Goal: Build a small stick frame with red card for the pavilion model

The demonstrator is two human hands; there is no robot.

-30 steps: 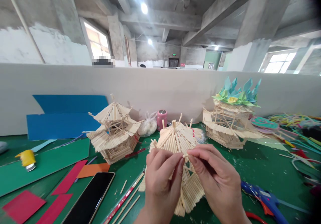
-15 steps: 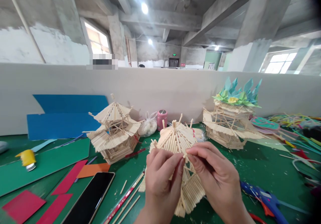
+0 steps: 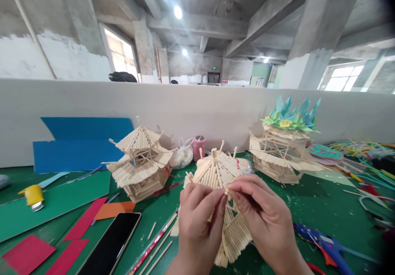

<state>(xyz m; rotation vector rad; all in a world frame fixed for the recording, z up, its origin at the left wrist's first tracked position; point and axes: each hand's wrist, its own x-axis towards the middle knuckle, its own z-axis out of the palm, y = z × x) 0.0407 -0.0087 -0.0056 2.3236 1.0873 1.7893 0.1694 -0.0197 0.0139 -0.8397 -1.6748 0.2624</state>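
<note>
Bright, diffuse light comes from glaring ceiling lamps [image 3: 177,12] and washed-out windows [image 3: 119,52]; a bluish flare streaks the top, faint shadows fall on the white partition [image 3: 222,110], the edges look stretched, the lower-left red paper [image 3: 29,250] blurs, and blackness clips the upper right corner

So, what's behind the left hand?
Part of the middle stick model. Its peaked roof shows above the left hand, and its slatted lower part shows between that and the right hand. Whatever lies directly behind the hand is covered.
</note>
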